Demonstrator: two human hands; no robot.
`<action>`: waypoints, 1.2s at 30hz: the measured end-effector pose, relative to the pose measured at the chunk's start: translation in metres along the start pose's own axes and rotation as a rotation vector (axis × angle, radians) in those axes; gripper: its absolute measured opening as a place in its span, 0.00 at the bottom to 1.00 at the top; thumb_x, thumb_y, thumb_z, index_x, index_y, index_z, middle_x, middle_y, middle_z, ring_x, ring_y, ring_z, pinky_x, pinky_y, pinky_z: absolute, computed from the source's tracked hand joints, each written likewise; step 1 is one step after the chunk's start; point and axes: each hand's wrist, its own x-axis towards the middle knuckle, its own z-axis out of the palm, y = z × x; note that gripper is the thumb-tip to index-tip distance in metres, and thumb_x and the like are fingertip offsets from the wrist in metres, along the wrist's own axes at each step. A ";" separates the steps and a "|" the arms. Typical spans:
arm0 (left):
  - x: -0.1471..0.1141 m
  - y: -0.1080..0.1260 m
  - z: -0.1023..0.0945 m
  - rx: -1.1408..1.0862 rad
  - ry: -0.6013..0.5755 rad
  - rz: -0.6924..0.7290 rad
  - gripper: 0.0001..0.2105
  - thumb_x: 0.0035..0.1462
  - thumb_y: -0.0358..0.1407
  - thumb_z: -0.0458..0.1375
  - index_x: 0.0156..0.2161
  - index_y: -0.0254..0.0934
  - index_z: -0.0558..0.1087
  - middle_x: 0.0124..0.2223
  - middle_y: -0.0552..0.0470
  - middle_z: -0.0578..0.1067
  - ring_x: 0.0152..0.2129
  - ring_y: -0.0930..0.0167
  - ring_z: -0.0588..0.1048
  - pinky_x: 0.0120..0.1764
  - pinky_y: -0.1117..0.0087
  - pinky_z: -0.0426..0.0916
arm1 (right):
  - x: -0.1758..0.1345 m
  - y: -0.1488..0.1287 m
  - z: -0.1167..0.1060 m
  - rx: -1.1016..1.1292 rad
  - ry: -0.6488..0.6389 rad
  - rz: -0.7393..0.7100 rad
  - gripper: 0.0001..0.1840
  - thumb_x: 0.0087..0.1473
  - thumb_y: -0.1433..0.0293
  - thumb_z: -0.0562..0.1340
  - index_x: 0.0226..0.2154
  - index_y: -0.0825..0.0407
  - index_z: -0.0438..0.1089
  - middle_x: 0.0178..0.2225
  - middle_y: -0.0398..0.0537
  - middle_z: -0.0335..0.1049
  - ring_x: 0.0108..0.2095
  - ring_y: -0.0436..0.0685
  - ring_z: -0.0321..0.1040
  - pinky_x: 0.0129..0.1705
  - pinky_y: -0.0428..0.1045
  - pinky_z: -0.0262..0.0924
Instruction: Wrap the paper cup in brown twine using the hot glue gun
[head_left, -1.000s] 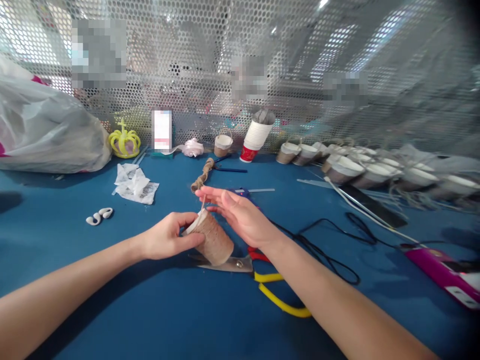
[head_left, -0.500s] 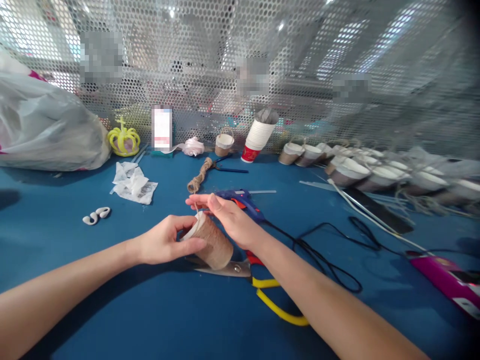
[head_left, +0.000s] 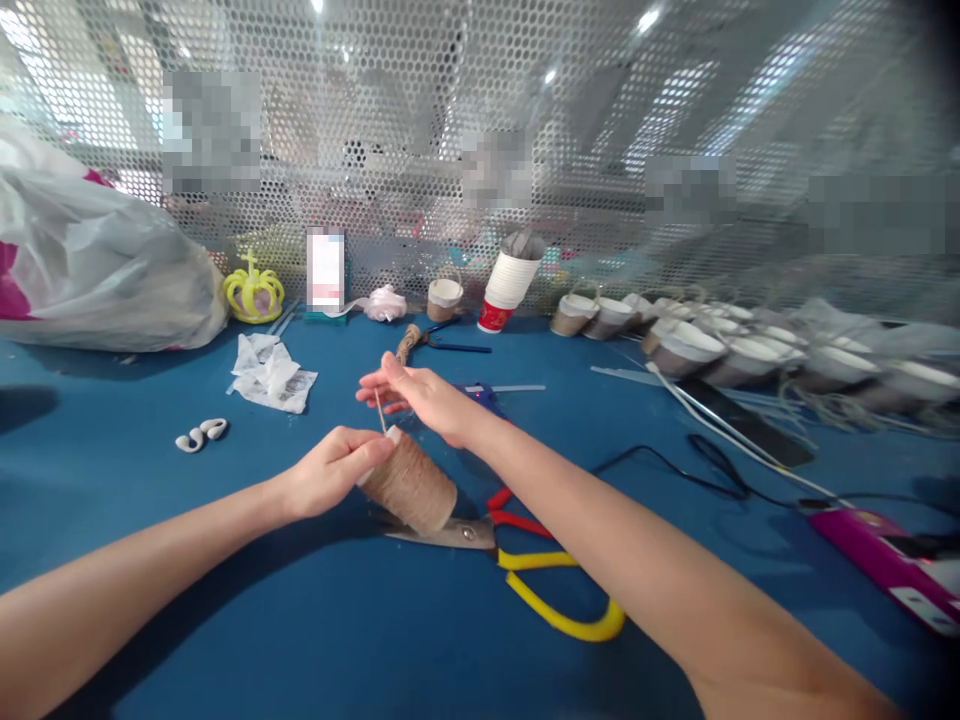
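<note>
My left hand (head_left: 322, 472) grips the pale rim of a small cup wrapped in brown twine (head_left: 414, 484). The cup lies tilted, its mouth toward upper left and its base toward lower right. A strand of twine (head_left: 381, 412) rises straight from the rim to the fingers of my right hand (head_left: 420, 398), which are closed on it, though the grip is partly hidden. Below the cup is the blade of a pair of scissors with yellow handles (head_left: 566, 625). Behind my right hand sit a twine roll (head_left: 408, 343) and a partly hidden blue glue gun (head_left: 486, 398).
Twine-wrapped cups (head_left: 686, 345) crowd the right rear, near a dark phone (head_left: 742, 420) and a magenta power strip (head_left: 870, 555). A paper-cup stack (head_left: 510, 285), pliers (head_left: 461, 348), crumpled tissue (head_left: 271, 375) and a plastic bag (head_left: 112, 270) surround the work area. A black cable (head_left: 675, 475) crosses right.
My right hand has moved slightly up and left, away from the cup, and more of the strand shows. My left thumb now lies over the rim. The cup has shifted slightly left.
</note>
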 end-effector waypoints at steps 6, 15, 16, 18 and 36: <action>-0.001 0.001 0.000 -0.034 -0.032 -0.025 0.21 0.53 0.51 0.46 0.22 0.33 0.61 0.22 0.57 0.56 0.21 0.76 0.53 0.25 0.74 0.52 | 0.057 -0.010 -0.017 0.000 0.188 0.069 0.34 0.56 0.48 0.42 0.40 0.59 0.65 0.44 0.59 0.69 0.36 0.52 0.69 0.36 0.45 0.63; 0.001 0.000 0.000 -0.055 -0.011 -0.027 0.22 0.53 0.51 0.46 0.22 0.33 0.62 0.22 0.56 0.58 0.22 0.75 0.55 0.27 0.73 0.55 | 0.114 -0.041 -0.046 -0.381 0.444 -0.076 0.35 0.55 0.46 0.39 0.34 0.56 0.66 0.33 0.50 0.69 0.33 0.51 0.66 0.31 0.43 0.57; 0.001 0.000 -0.001 -0.039 0.002 -0.029 0.22 0.53 0.52 0.45 0.22 0.33 0.61 0.22 0.56 0.57 0.21 0.75 0.55 0.27 0.73 0.54 | 0.113 -0.042 -0.047 -0.439 0.429 -0.074 0.33 0.56 0.47 0.42 0.33 0.56 0.67 0.31 0.49 0.70 0.32 0.50 0.66 0.30 0.43 0.56; 0.002 0.001 -0.003 -0.007 0.042 -0.033 0.22 0.52 0.52 0.45 0.21 0.34 0.59 0.21 0.57 0.56 0.21 0.76 0.54 0.26 0.73 0.54 | 0.105 -0.043 -0.049 -0.558 0.372 -0.050 0.26 0.55 0.50 0.49 0.31 0.55 0.68 0.28 0.47 0.70 0.28 0.50 0.66 0.28 0.43 0.55; 0.004 -0.003 -0.011 0.150 0.226 0.025 0.17 0.53 0.45 0.44 0.19 0.36 0.54 0.20 0.58 0.50 0.20 0.76 0.51 0.24 0.73 0.49 | -0.044 0.043 -0.075 -1.065 0.271 0.496 0.15 0.56 0.65 0.57 0.45 0.54 0.65 0.45 0.51 0.66 0.42 0.55 0.66 0.42 0.55 0.63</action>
